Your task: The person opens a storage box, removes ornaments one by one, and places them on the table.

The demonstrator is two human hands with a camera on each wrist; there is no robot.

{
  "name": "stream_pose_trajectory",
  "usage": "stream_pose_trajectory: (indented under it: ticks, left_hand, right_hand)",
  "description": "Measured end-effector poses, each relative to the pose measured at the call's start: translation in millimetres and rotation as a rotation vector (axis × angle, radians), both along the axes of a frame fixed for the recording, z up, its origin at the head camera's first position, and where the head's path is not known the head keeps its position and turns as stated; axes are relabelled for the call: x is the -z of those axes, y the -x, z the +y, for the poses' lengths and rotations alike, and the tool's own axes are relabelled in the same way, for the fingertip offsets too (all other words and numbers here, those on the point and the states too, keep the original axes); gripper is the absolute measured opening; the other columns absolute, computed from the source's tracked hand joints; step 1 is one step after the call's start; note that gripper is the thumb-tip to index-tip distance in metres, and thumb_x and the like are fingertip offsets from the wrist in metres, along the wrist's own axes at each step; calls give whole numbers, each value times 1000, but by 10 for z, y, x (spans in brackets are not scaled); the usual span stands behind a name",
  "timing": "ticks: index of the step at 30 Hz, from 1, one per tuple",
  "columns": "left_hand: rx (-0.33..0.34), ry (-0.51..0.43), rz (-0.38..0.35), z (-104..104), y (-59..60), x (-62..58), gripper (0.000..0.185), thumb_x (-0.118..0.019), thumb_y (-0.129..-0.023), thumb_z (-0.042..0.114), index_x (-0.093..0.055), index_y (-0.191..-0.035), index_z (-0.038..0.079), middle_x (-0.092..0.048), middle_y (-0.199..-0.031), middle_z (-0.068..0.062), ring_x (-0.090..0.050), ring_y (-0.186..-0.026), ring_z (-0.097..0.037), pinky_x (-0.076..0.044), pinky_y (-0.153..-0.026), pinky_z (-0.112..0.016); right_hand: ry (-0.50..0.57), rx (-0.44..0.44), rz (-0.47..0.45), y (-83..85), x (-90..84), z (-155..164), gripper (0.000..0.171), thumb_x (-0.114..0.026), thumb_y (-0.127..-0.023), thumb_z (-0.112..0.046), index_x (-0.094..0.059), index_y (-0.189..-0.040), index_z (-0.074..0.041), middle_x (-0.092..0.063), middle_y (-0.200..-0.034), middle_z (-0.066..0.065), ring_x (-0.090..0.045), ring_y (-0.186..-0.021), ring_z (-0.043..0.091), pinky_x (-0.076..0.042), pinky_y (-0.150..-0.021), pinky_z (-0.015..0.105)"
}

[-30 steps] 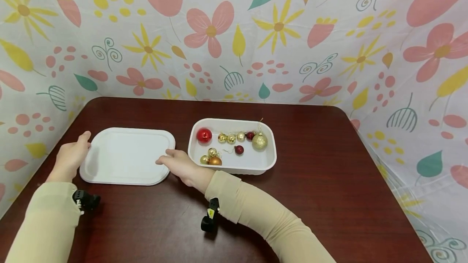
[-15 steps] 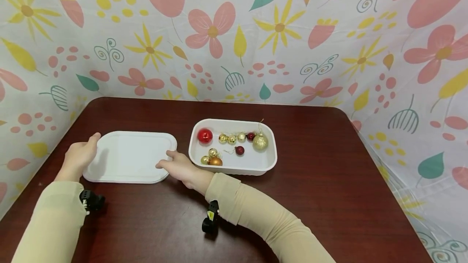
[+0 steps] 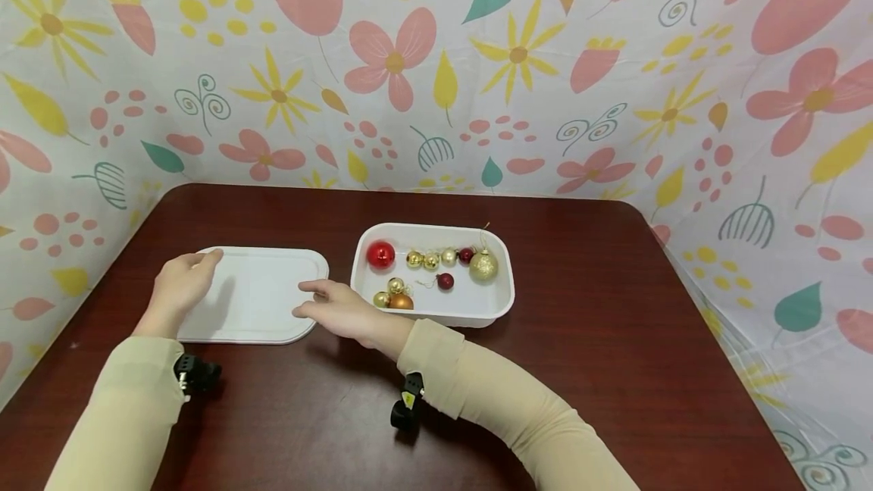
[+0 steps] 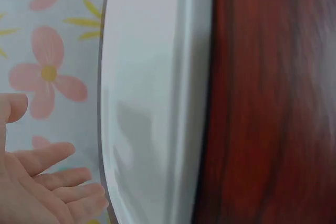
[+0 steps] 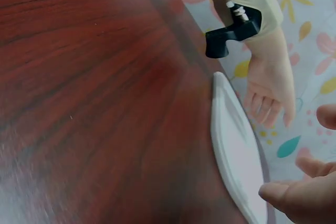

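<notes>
I've got both hands out over the flat white lid (image 3: pixel 255 294), which lies on the table (image 3: pixel 580 370) just left of the tub (image 3: pixel 501 301). My left hand (image 3: pixel 180 283) hangs over the lid's left end, fingers straight and loose, holding nothing; in the left wrist view the fingers (image 4: pixel 50 179) sit off the lid's edge w/ a gap, so I read it as above the lid rather than on it. My right hand (image 3: pixel 337 309) is at the lid's right end, between lid and tub, also loose and spread, nothing pinched. Right wrist view shows its fingertips (image 5: pixel 294 195) apart from the rim, so no contact there either, as far as I can tell.

One hand at each short end makes sense for a wide, thin, floppy piece: a grip from both sides keeps it level. The lid lies flat, rim down I think, but can't tell for sure.

The tub stands open and upright beside it, w/ small balls inside: a red ball (image 3: pixel 380 254) at the back left, a glittery gold ball (image 3: pixel 483 265) at the back right, smaller gold and dark red ones between and in front. All clear of my hands.
</notes>
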State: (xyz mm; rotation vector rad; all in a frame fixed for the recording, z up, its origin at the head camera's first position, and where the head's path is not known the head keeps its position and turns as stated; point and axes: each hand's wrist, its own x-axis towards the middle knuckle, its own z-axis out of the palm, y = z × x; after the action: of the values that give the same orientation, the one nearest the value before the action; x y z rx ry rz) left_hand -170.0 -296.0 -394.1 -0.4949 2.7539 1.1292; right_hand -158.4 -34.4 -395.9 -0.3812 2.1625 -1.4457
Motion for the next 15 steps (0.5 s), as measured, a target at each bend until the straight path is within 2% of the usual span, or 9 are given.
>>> stream_pose_trajectory:
  ticks: [9,15]
  left_hand:
    - [42,-36,107,351,72,-20,75,-29,-97,53,-33,-142,-7,-32,-144,-33,-29,-132,-50,-32,-106,-61]
    - [70,-78,161,543,88,-61,69,-33,-98,49,-35,-142,-5,-34,-143,-32,-32,-132,-47,-34,-105,-59]
  right_hand:
    - [36,-102,118,44,-164,248,42,-61,-89,-24,-58,-128,-8,-58,-131,8,-55,-120,12,-44,-97,16]
    - [19,-104,177,71,-246,416,34,-61,-90,-25,-63,-120,-10,-66,-119,6,-61,-105,6,-48,-89,16]
